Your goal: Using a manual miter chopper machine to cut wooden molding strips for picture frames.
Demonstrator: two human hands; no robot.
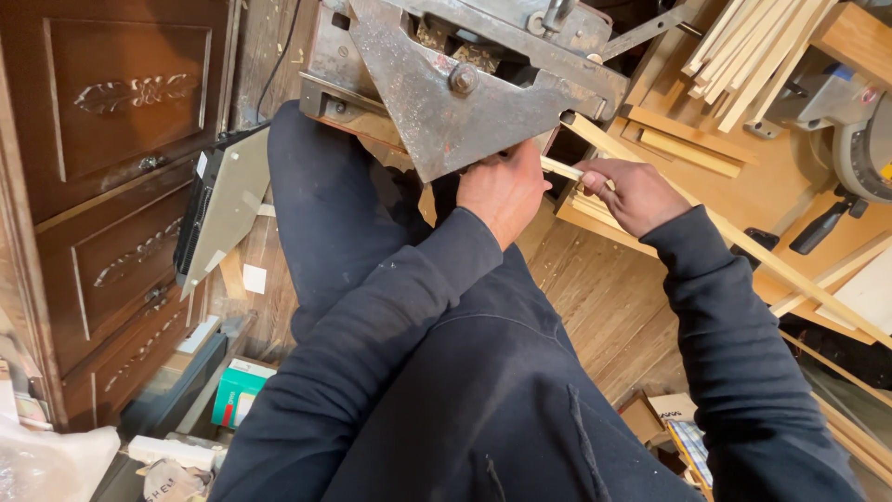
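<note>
Looking down from the head camera at two hands in dark blue sleeves. Left hand [503, 189] curled into a loose fist, pressed up against the bottom edge of a big rusty metal machine [455, 88]. Fingers tucked under the metal, so hard to tell just what they pinch. Right hand [635, 193] closed on a thin pale wood strip [569, 171], thumb on top, fingers curled below. Strip lying flat between the two hands, one end going in under the machine beside the left hand, the other end hidden in the right hand.

A much longer wood stick [743, 242] running on a slant from the machine past the right hand and off toward the right edge. A bundle of more thin pale sticks [753, 51] leaning up at the top right. Under the right hand, an orange-brown counter [771, 186] carrying flat wood pieces. On it, far right, a saw with a round grey guard [869, 139] and a black handle [822, 226].

On the left, a dark carved wood cabinet [102, 167] with drawers. Below, a plank floor [613, 297] with a green and white box [237, 395] near the left knee.
</note>
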